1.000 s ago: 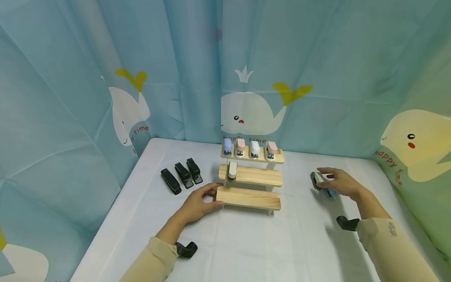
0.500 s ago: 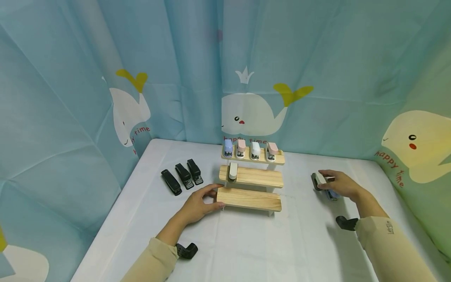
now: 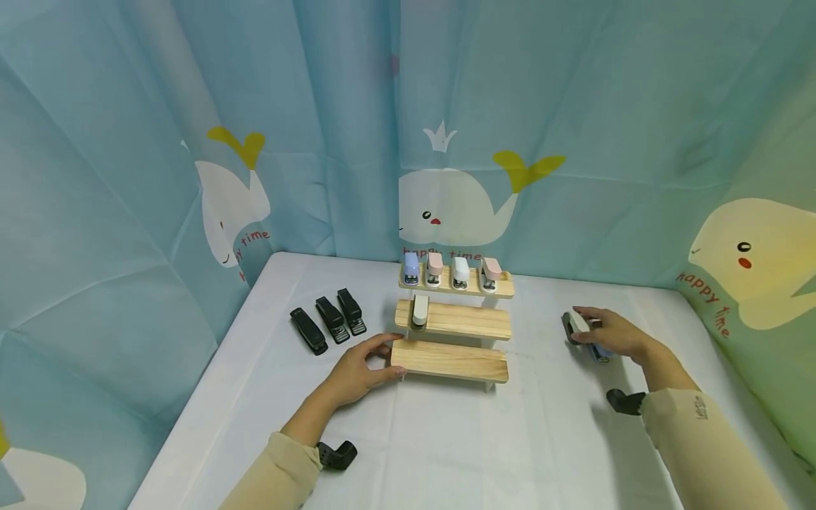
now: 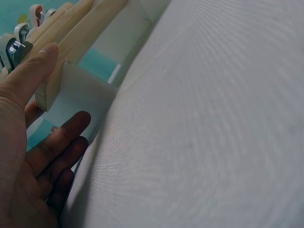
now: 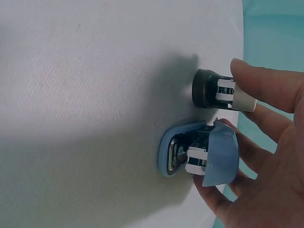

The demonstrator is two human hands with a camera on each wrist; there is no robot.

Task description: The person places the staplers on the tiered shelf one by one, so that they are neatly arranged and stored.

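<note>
My left hand (image 3: pixel 354 368) grips the left end of the lowest board of a three-step wooden display stand (image 3: pixel 449 360). In the left wrist view its thumb lies on the board (image 4: pixel 71 52), while the lower fingers spread loosely beneath. At the right, my right hand (image 3: pixel 615 336) pinches a small white-topped stapler (image 3: pixel 578 325) with a dark base between thumb and fingers. Right beside it, under the other fingers, is a light blue stapler (image 5: pixel 222 154). Both staplers appear to be at the tabletop in the right wrist view.
On the top step stand a blue stapler (image 3: pixel 411 268), two pink staplers (image 3: pixel 435 268) and a white stapler (image 3: pixel 460 272). The middle step bears a white-topped stapler (image 3: pixel 420 310) at its left end. Three black staplers (image 3: pixel 332 319) lie left of the stand. A patterned curtain (image 3: pixel 357 142) surrounds the table.
My right hand has settled slightly lower around the white-topped stapler, its thumb and fingers now closer on it. The left hand and the stand have stayed in place.
</note>
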